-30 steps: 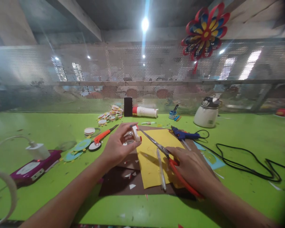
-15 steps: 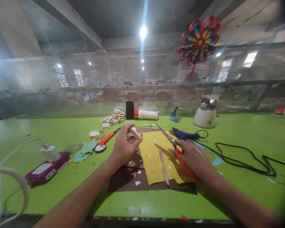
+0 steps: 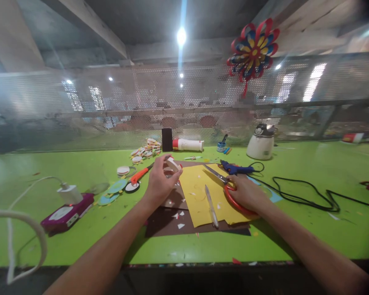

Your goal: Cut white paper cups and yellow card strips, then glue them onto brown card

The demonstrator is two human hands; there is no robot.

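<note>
evidently, the white ring-shaped piece [image 3: 174,164] with red marks is raised off the work surface in the left hand [image 3: 161,179], pinched between thumb and fingertips; this hold probably serves to leave its outward edge exposed to view. the right hand [image 3: 245,193] grips the scissors [image 3: 217,175] at the red handles, blades together and pointing away from the body; whether they rest on the sheet or sit just above it cannot be told.

between the two grips lies the yellow sheet [image 3: 193,189], flat, presumably a working layer within reach of both hands. on it, nearer the body than the scissors, lies a pale pen [image 3: 211,206]. the brown board [image 3: 161,226] extends below the left grip, bearing white scraps [image 3: 181,226]; it appears to shield the green table [image 3: 160,255].

left of the left grip, an orange-handled tool [image 3: 139,175] and light blue discs [image 3: 117,186] lie near, apparently set aside. just beyond the right grip lies the blue glue gun [image 3: 237,168], seemingly parked at the margin, its black cord [image 3: 295,204] trailing rightward.
</note>
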